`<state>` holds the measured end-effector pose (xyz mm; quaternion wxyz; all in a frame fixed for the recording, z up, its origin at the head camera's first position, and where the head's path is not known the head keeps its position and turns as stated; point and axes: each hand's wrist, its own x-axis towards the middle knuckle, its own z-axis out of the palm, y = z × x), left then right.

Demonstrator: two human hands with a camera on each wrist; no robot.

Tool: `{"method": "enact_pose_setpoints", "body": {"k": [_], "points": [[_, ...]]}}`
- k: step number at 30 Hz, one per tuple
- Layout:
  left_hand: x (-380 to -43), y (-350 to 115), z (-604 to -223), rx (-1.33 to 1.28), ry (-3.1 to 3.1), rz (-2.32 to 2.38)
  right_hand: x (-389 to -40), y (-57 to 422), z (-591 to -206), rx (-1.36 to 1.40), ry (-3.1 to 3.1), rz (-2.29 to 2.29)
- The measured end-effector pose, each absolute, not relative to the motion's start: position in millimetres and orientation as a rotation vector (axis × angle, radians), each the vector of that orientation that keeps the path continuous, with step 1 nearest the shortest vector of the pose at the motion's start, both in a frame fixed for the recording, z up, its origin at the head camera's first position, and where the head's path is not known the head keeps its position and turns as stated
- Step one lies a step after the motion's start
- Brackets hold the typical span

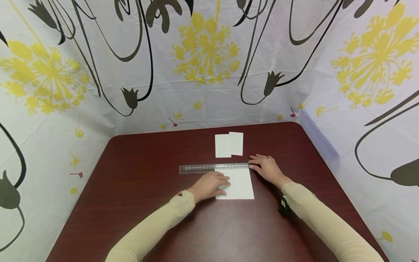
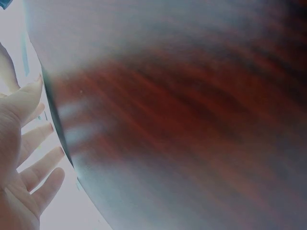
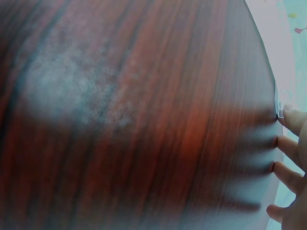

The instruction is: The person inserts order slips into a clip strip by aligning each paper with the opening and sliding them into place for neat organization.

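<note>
A clear plastic ruler (image 1: 196,168) lies crosswise over the upper edge of white lined paper (image 1: 243,185). The paper has a vertical crease or seam; I cannot tell whether it is one sheet or two. My left hand (image 1: 209,185) rests on the paper's left part, just below the ruler, fingers extended. At the ruler's right end, my right hand (image 1: 266,169) touches it with the thumb side while the other fingers spread on the table. In the left wrist view the left hand (image 2: 24,148) has spread fingers. In the right wrist view the right fingertips (image 3: 283,170) meet the tabletop.
Two small white paper pieces (image 1: 222,146) lie partly overlapping farther back on the dark red-brown wooden table (image 1: 147,156). White patterned cloth (image 1: 203,105) surrounds the table's back and sides. A dark band (image 1: 284,205) sits at the right wrist.
</note>
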<state>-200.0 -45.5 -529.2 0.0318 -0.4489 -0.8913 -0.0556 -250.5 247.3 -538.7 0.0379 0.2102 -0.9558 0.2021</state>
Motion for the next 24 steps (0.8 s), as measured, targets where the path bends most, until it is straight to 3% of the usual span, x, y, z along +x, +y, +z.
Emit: {"method": "enact_pose_setpoints", "body": {"k": [24], "points": [[-200.6,-45.1,-529.0,-1.386,-2.742,-0.158,-251.9,247.9,-539.7,0.652,-2.954,0.639]]}}
